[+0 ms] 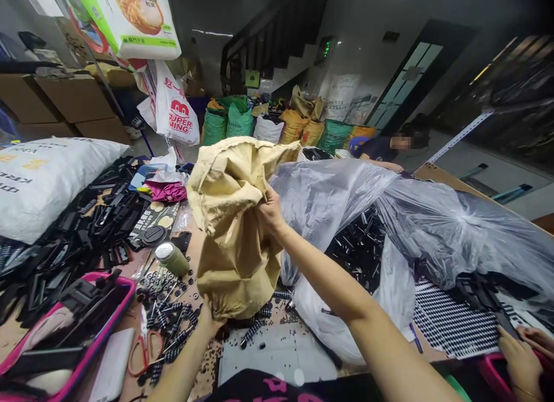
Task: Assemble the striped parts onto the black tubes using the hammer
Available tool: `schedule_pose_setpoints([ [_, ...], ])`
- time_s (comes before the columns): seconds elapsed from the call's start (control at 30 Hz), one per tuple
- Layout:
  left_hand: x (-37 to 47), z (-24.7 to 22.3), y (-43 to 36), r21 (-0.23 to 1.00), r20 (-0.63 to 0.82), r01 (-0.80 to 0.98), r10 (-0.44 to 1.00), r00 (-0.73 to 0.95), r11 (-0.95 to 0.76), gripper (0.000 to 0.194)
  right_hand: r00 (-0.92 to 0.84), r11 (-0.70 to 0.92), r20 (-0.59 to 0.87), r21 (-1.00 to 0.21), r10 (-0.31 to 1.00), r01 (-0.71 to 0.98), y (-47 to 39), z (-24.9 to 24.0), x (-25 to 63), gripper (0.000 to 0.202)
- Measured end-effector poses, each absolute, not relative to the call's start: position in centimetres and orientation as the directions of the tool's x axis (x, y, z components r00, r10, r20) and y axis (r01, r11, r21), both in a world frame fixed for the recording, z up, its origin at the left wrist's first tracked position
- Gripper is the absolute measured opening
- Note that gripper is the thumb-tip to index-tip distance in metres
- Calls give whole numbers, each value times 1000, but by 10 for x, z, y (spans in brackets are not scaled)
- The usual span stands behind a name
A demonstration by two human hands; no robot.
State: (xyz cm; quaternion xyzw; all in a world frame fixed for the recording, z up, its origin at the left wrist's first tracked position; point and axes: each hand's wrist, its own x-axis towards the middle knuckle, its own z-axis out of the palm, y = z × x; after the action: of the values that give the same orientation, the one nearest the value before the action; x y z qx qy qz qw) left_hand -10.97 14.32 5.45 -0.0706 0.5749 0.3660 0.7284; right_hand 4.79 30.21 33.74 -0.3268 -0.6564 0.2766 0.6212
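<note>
A tan cloth sack, creased and bunched, is held up in front of me above the cluttered table. My right hand is closed on its upper right side, gathering the fabric. Low on the left, my left hand grips the sack's bottom edge, its fingers partly hidden by the cloth. Small black springs and tiny dark pieces lie on the table beneath. Scissors with red handles rest left of my left forearm, and a green jar with a pale lid stands farther back.
Left are a pink-rimmed basket, a heap of black parts and a white sack. Right, clear plastic bags hold dark pieces. A co-worker's hands are at the right edge; another person sits behind. Filled sacks line the back.
</note>
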Motion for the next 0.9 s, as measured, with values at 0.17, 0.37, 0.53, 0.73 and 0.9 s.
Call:
schedule_pose_setpoints([
  [0.17, -135, 50, 152, 396, -899, -584, 430, -88, 708, 54, -23, 639, 641, -760, 767, 121, 311, 351, 55, 23],
  [0.37, -142, 45, 147, 412, -907, -500, 393, -148, 762, 58, 10, 672, 682, -723, 731, 158, 317, 371, 63, 18],
  [0.53, -145, 41, 140, 451, -891, -424, 427, -157, 786, 60, 82, 690, 709, -702, 700, 178, 335, 401, 74, 27],
  [0.73, -149, 41, 135, 474, -880, -339, 430, -202, 813, 57, 141, 740, 771, -637, 621, 216, 360, 451, 113, 29],
  [0.9, -146, 50, 129, 555, -824, -234, 488, -288, 798, 47, 271, 686, 720, -692, 638, 223, 360, 486, 166, 30],
])
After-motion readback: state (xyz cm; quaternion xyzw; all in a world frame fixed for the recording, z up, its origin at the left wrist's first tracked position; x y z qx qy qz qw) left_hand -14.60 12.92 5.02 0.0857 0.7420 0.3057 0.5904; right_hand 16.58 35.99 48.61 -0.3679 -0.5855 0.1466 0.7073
